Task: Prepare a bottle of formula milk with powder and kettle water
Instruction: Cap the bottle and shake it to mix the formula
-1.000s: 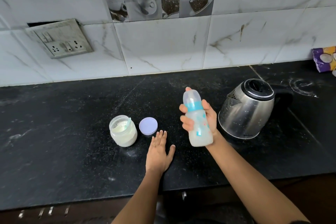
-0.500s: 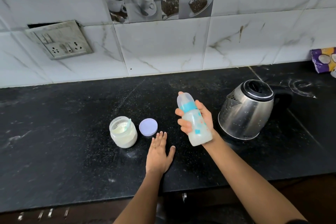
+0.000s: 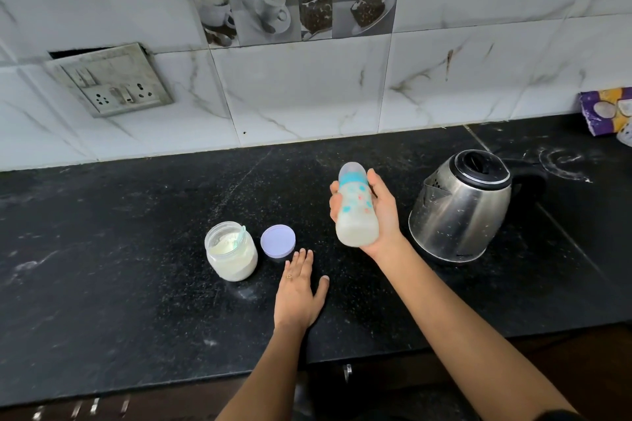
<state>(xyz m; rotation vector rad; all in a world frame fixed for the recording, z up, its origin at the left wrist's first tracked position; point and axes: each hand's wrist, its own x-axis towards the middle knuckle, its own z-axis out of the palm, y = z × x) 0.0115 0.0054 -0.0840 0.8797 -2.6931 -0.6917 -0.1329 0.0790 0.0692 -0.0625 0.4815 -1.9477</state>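
Curled round the one baby bottle, the right hand grasps it by the body, thumb on its left side and the palm behind it. That bottle is lifted off the black counter, in the air between the lid and the kettle. Its long axis runs close to upright, leaning a little: the capped teat end with the blue collar points up and toward the wall, and the base, cloudy white inside, points down toward the person.

One left hand lies flat on the counter, fingers straight and gripping nothing, its fingertips just beside one purple lid. Left of the lid stands one open jar of white powder with one pale scoop inside. One steel kettle, black lid down, sits right of the bottle. Farther out are one wall socket plate and one purple packet at the right edge
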